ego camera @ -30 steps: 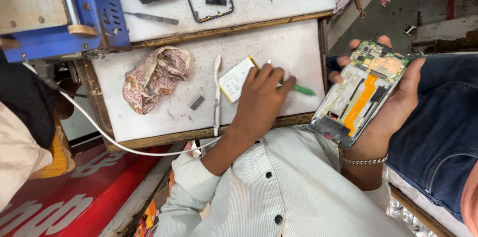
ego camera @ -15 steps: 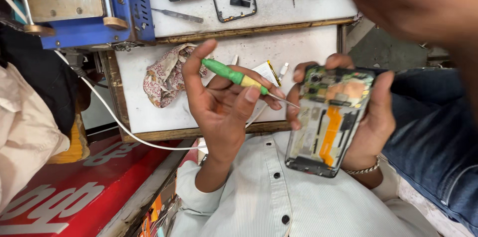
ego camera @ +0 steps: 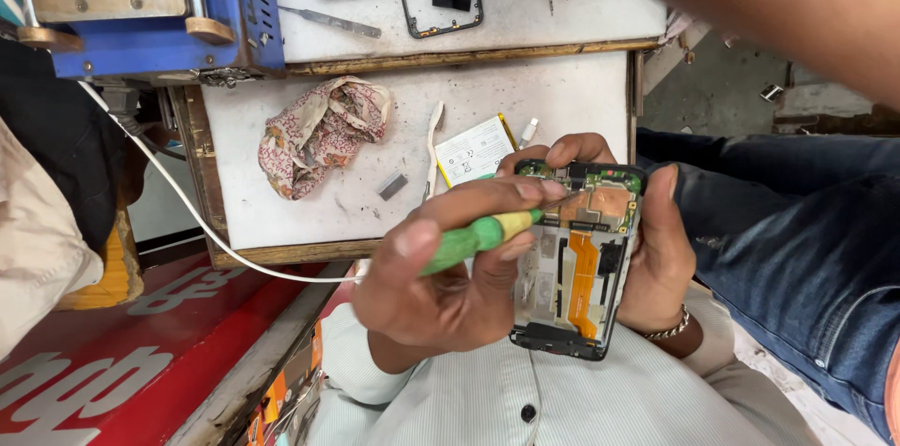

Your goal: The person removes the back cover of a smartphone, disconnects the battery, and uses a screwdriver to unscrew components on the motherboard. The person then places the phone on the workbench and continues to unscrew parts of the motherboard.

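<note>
Both hands closer; screwdriver [ego camera: 473, 240] tip reached phone [ego camera: 581, 258]

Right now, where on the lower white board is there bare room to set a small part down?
Bare patches: the lower white board right of the crumpled cloth, above the battery; also below the cloth, around the small grey piece. Crowded beside the opened phone.

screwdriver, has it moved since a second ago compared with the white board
Yes. The green-handled screwdriver lay on the white board beside the white card; now the left hand holds it off the board, tip at the opened phone.
</note>
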